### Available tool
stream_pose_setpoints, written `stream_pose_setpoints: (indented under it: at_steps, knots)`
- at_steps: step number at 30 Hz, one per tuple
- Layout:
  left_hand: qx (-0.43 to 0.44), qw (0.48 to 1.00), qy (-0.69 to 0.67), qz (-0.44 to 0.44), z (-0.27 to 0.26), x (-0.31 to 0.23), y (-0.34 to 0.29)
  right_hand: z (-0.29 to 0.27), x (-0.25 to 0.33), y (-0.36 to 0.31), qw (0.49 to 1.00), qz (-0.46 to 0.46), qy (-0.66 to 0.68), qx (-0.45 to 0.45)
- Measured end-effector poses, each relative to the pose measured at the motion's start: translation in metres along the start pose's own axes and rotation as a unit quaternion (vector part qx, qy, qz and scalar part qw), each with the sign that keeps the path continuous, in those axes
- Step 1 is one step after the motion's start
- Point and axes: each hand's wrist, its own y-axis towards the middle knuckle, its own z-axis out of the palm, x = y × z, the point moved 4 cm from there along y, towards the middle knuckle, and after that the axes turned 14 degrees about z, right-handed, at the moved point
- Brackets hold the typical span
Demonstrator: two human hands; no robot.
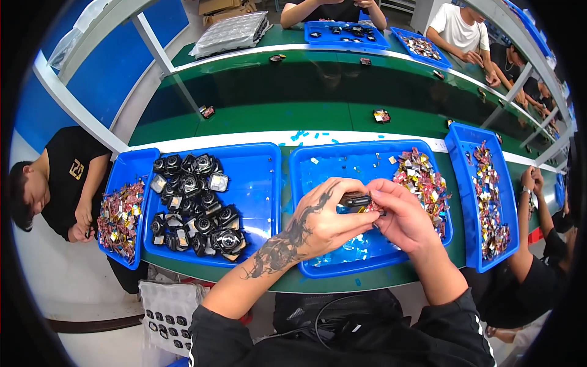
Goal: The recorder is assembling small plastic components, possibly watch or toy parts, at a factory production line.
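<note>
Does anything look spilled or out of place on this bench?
Yes: small blue scraps lie scattered on the white rail behind the central blue tray. They look odd there, loose outside any tray.

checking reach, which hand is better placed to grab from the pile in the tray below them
Probably the right hand: it is nearer the pile; the left hand, farther off, holds the black piece.

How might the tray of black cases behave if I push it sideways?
The tray would probably feel heavier on its left, where the black cases are heaped. Those cases may slide rightward or topple, being loosely piled beside bare, shiny plastic.
</note>
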Motion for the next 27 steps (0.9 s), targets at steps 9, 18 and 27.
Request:
stream_pose_setpoints:
  at_steps: [9, 18, 27]
  knots:
    - [-0.075, 0.982, -0.142, -0.097, -0.003, 0.002, -0.004, 0.001, 0.007, -0.013, 0.992, -0.097, -0.080, -0.018]
    - [-0.083, 0.983, -0.145, -0.078, -0.007, 0.003, -0.003, 0.002, -0.005, -0.019, 0.999, -0.001, 0.051, 0.000]
    - [-0.075, 0.986, -0.119, -0.094, -0.005, 0.003, -0.003, 0.008, -0.009, -0.027, 0.994, 0.016, 0.096, 0.055]
